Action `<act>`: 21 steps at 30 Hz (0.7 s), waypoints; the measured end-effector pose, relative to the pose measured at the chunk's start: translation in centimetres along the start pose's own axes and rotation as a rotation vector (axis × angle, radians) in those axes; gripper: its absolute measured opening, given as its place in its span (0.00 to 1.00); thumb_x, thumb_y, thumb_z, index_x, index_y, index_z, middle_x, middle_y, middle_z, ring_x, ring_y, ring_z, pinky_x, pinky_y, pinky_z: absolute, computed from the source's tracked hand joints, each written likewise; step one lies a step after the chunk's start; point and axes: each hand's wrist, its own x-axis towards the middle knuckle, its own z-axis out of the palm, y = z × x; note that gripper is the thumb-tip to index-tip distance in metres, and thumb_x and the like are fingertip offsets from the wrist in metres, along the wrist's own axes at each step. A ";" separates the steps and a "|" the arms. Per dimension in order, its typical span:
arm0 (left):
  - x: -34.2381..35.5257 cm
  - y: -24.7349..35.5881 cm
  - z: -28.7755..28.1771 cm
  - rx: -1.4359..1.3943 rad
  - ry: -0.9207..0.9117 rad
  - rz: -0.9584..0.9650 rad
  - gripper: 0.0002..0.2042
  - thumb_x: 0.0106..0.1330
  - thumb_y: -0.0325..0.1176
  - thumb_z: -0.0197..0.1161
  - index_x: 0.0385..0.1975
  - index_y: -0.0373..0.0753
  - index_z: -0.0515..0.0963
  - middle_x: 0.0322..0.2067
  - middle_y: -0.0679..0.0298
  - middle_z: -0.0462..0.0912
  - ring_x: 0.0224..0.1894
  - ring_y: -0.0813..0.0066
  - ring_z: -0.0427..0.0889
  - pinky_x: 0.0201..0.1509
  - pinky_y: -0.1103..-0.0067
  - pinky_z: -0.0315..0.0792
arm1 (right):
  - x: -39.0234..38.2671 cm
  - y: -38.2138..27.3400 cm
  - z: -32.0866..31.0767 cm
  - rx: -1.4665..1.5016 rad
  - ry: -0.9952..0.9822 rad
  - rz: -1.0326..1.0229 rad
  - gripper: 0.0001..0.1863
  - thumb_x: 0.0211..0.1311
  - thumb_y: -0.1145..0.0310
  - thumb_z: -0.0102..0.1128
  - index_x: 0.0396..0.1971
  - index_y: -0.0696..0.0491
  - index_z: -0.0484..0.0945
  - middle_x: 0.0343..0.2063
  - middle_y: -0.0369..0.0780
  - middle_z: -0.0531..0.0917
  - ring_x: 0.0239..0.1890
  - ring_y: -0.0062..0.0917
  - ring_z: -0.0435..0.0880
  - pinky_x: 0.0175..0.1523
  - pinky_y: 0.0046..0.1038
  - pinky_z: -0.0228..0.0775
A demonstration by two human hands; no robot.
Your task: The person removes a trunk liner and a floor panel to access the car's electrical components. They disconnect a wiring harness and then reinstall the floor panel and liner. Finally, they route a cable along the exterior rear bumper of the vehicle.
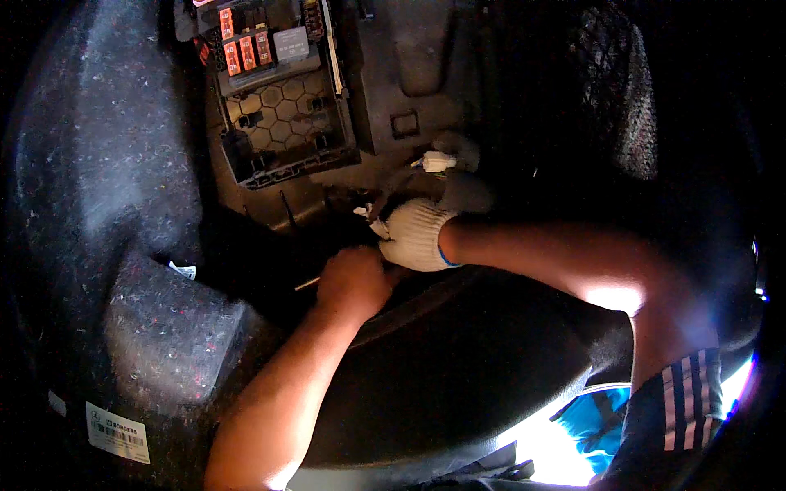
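Observation:
My bare left hand [352, 280] is closed into a fist low in the dark recess. A thin pale rod [307, 284] sticks out beside its left edge; I cannot tell whether the hand grips it. Touching or nearly touching it, my right hand [416, 236] wears a white knitted glove with a blue cuff edge. Its fingers curl downward, and whatever lies in them is hidden. Just left of the glove shows a small white piece [362, 212], too small to name. Above the glove lies a white plug connector [437, 162] on a dark cable.
A black fuse box [348, 155] with orange fuses [247, 54] and a grey relay [291, 44] stands at the far side. Grey felt trim [123, 139] lines the left, with a white label [119, 432]. A dark curved panel edge [458, 409] runs beneath my forearms.

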 end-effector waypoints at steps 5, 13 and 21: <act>0.4 0.0 -0.6 0.133 -0.053 -0.023 0.21 0.68 0.54 0.63 0.35 0.41 0.88 0.38 0.53 0.90 0.42 0.51 0.89 0.48 0.60 0.82 | -0.5 -1.5 -2.3 0.302 -0.018 0.253 0.17 0.67 0.58 0.52 0.36 0.57 0.83 0.33 0.55 0.84 0.38 0.49 0.84 0.46 0.49 0.75; 0.7 0.3 0.3 0.177 -0.127 0.088 0.23 0.68 0.58 0.58 0.36 0.43 0.89 0.36 0.55 0.90 0.39 0.52 0.90 0.44 0.60 0.82 | -2.5 -1.0 -2.8 0.300 -0.034 0.112 0.18 0.67 0.57 0.52 0.28 0.57 0.81 0.30 0.52 0.84 0.33 0.47 0.84 0.42 0.46 0.76; -0.5 0.3 -1.5 0.114 -0.186 0.073 0.20 0.66 0.52 0.63 0.34 0.40 0.88 0.37 0.54 0.90 0.43 0.53 0.88 0.48 0.60 0.80 | -2.9 -1.7 -2.9 0.266 0.087 -0.029 0.19 0.63 0.57 0.55 0.22 0.57 0.81 0.24 0.51 0.83 0.28 0.47 0.83 0.39 0.46 0.76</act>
